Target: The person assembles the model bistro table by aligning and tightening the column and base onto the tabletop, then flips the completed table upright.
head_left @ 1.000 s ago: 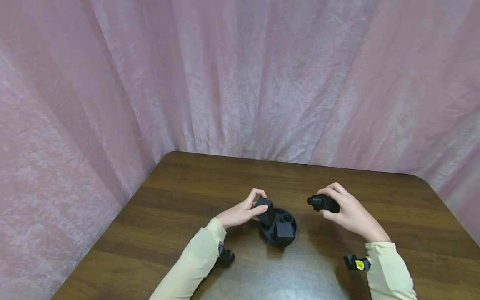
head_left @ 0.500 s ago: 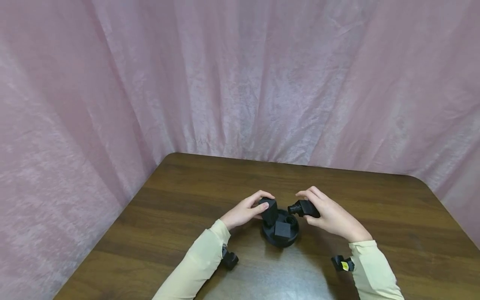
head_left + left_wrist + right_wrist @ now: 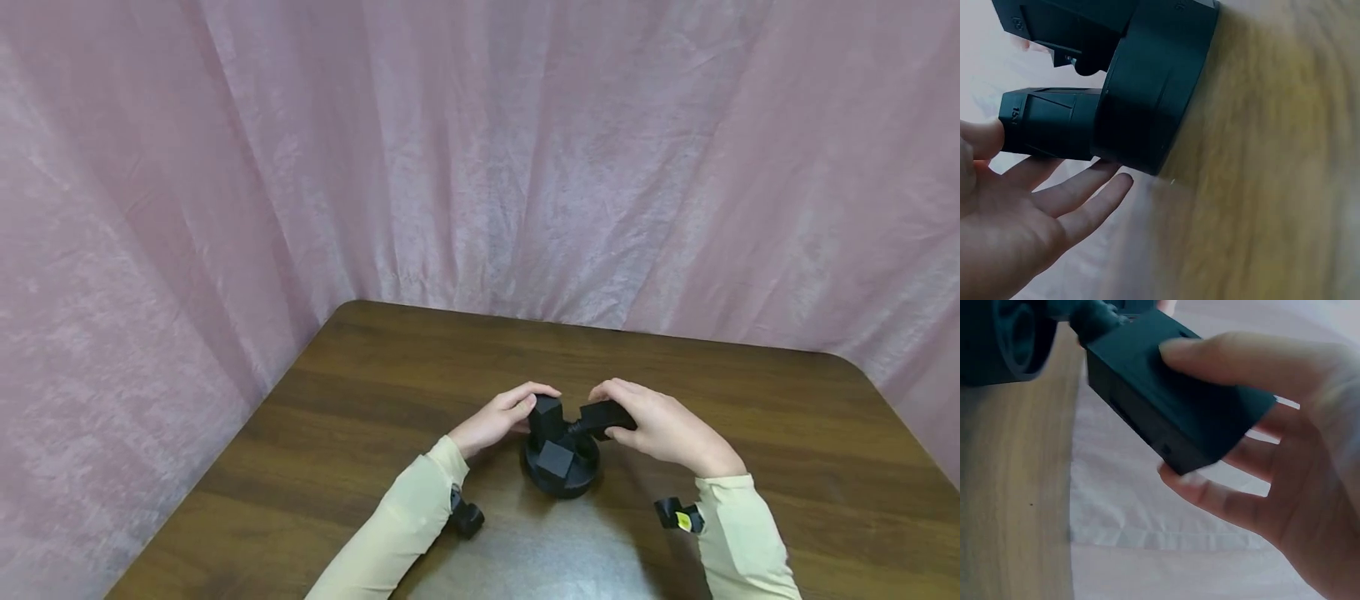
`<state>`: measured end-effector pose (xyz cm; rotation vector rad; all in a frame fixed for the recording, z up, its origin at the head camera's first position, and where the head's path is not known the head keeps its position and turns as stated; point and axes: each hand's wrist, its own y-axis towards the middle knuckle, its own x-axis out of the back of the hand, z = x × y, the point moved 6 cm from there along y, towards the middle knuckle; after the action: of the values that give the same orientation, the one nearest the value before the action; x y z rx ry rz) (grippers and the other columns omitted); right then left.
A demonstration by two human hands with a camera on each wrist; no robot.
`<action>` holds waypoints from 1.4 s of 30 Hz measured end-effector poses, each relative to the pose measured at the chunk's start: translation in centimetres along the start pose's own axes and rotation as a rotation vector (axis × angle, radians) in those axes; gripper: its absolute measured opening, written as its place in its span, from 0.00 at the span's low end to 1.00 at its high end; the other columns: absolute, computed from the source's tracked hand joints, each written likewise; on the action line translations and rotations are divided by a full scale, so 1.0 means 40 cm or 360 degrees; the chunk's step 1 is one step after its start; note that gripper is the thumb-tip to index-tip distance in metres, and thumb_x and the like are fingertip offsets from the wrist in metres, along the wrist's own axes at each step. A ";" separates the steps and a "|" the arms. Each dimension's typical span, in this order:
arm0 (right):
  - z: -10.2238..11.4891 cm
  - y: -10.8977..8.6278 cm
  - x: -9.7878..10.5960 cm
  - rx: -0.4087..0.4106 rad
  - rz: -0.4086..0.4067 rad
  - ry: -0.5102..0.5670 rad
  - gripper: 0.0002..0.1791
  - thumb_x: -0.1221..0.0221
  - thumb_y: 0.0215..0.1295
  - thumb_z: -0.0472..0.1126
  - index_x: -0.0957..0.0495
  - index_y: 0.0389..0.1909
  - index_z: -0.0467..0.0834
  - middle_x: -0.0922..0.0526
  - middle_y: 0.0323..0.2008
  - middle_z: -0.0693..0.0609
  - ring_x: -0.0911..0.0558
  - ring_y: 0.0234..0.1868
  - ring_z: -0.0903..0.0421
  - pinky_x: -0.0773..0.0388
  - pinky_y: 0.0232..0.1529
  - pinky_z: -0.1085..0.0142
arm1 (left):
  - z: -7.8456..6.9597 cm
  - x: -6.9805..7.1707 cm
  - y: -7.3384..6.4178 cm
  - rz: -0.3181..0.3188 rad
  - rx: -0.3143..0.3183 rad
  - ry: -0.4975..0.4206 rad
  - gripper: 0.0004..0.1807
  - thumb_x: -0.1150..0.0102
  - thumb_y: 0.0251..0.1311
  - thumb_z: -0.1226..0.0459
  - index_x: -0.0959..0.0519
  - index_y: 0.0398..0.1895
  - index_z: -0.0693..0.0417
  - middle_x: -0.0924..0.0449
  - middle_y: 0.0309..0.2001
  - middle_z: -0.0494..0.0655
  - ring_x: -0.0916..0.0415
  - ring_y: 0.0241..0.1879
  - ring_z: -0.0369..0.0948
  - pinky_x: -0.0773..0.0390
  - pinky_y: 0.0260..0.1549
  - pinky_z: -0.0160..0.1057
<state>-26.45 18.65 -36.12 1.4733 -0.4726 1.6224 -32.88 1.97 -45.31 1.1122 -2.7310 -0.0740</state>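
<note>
A round black base (image 3: 562,490) stands on the table between my hands. My left hand (image 3: 491,423) grips a black block (image 3: 546,412) that rises from the base's far left side; its thumb lies at the block's outer end (image 3: 1013,122) in the left wrist view. Another black block (image 3: 557,460) stands at the base's near side. In my right hand (image 3: 667,427) is a black block with a threaded neck (image 3: 1094,322), pinched between thumb and fingers. That block (image 3: 1179,394) is tilted, its neck pointing left over the base. Whether the neck touches the base is hidden.
The brown wooden table (image 3: 360,400) has rounded far corners. A pink curtain (image 3: 480,167) hangs behind it and along the left. Small black wrist cameras, left (image 3: 467,517) and right (image 3: 678,515), hang by the sleeves.
My right hand has brought its threaded block leftward to the base. The base and its near block have turned a little. My left hand has shifted slightly right, still holding its block.
</note>
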 end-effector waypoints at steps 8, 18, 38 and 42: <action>0.017 -0.008 0.009 0.0143 0.0063 0.0027 0.10 0.35 0.49 0.39 0.26 0.31 0.52 0.26 0.41 0.62 0.23 0.40 0.64 0.26 0.39 0.67 | 0.011 -0.011 -0.001 0.0014 0.0089 -0.0042 0.18 0.67 0.68 0.53 0.34 0.58 0.37 0.31 0.56 0.46 0.28 0.52 0.40 0.30 0.52 0.48; 0.030 0.004 -0.003 0.0121 0.0007 0.0106 0.19 0.33 0.46 0.40 0.30 0.37 0.49 0.28 0.36 0.61 0.26 0.36 0.66 0.27 0.37 0.69 | 0.004 -0.009 -0.001 0.0014 0.0079 -0.0044 0.18 0.64 0.67 0.53 0.33 0.58 0.38 0.30 0.56 0.47 0.26 0.50 0.39 0.26 0.48 0.45; 0.055 -0.010 0.020 0.0453 0.0087 0.0280 0.23 0.36 0.49 0.34 0.26 0.48 0.52 0.27 0.49 0.58 0.26 0.49 0.60 0.28 0.47 0.66 | -0.030 0.006 -0.007 -0.0222 0.0010 -0.0012 0.18 0.56 0.65 0.58 0.28 0.55 0.49 0.27 0.54 0.54 0.20 0.40 0.42 0.22 0.40 0.45; 0.054 -0.009 0.020 0.0410 0.0075 0.0255 0.22 0.34 0.46 0.36 0.26 0.45 0.50 0.27 0.46 0.58 0.25 0.47 0.62 0.28 0.46 0.66 | -0.060 -0.004 -0.016 -0.0215 0.0009 -0.0002 0.18 0.59 0.66 0.60 0.28 0.56 0.52 0.28 0.55 0.55 0.22 0.44 0.42 0.23 0.41 0.46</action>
<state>-24.80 17.49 -34.99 1.5104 -0.2152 1.8764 -31.86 1.69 -43.07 1.2975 -2.6559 -0.0861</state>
